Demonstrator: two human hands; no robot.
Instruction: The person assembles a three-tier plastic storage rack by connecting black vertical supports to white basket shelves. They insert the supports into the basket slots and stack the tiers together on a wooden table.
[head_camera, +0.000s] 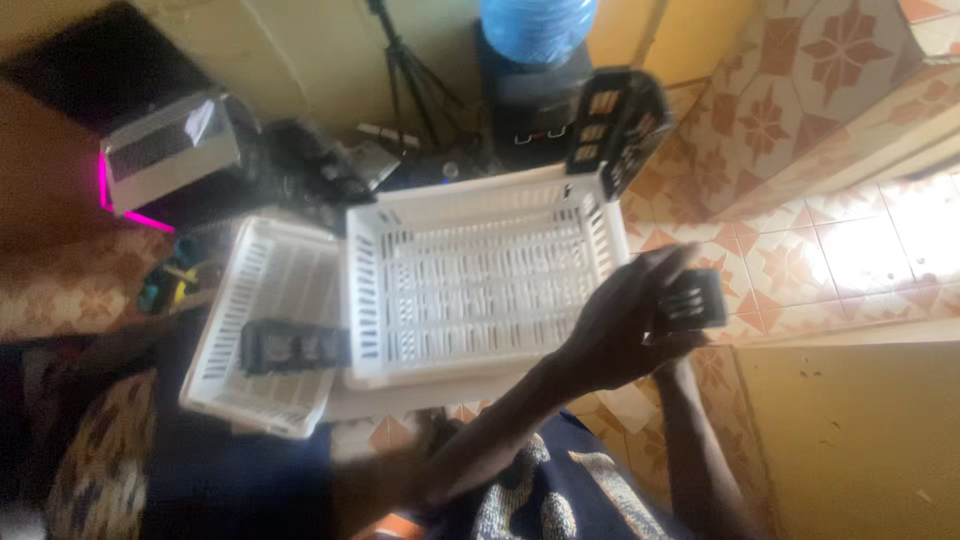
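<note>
My left hand (612, 322) reaches across from the lower left and is closed around a small black plastic part (698, 298), held over the right edge of a large white slotted basket (480, 275). My right forearm rises from below. Its hand (683, 372) sits under and behind the left hand, mostly hidden, so its grip is unclear. A second black part (293, 348) lies across the rim between the large basket and a smaller white basket (265, 330) on the left. A bigger black slotted piece (617, 122) stands at the large basket's far right corner.
Behind the baskets are a blue water bottle (537, 25) on a dark dispenser, tripod legs (405, 70), tangled dark gear and a silver box (170, 150) edged with pink light. Patterned floor tiles (800, 250) lie to the right, with a yellow surface (860, 440) at lower right.
</note>
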